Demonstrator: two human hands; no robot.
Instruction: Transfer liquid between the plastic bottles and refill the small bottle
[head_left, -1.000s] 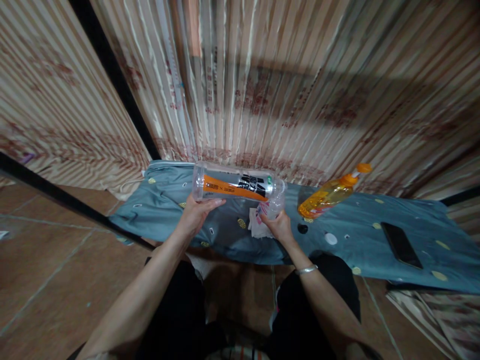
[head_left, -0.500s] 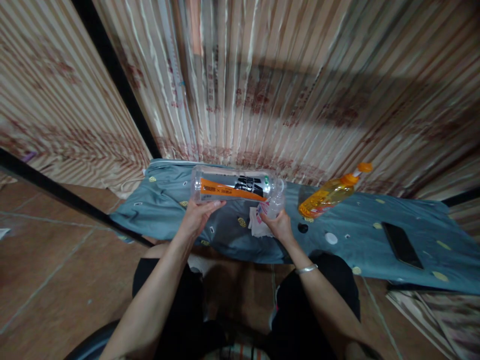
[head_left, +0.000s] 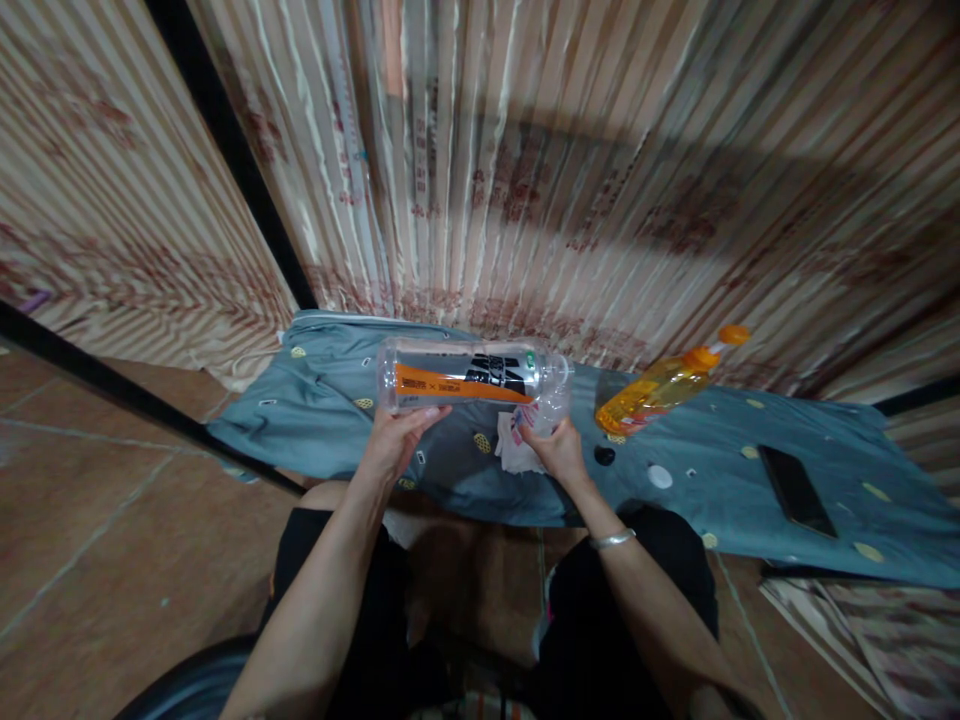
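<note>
A large clear plastic bottle [head_left: 457, 372] with an orange, black and silver label lies sideways in the air, its mouth to the right. My left hand [head_left: 399, 432] grips it from below near its base. In my right hand [head_left: 556, 446] is a smaller clear bottle [head_left: 551, 402], held around its body, with its top close under the large bottle's mouth. Whether the two mouths touch, I cannot tell. A white tissue [head_left: 516, 450] with pink print lies on the cloth just left of my right hand.
On the blue patterned cloth [head_left: 465, 490] a bottle of orange liquid with a pump top [head_left: 652, 392] leans or stands to the right. Near it lie a black cap [head_left: 604, 455], a white disc [head_left: 660, 476] and a dark phone [head_left: 796, 490]. A striped curtain [head_left: 525, 200] hangs behind.
The large bottle has turned slightly in my left hand, so more of its label faces me. Both hands keep nearly the same place. The view has shifted a little.
</note>
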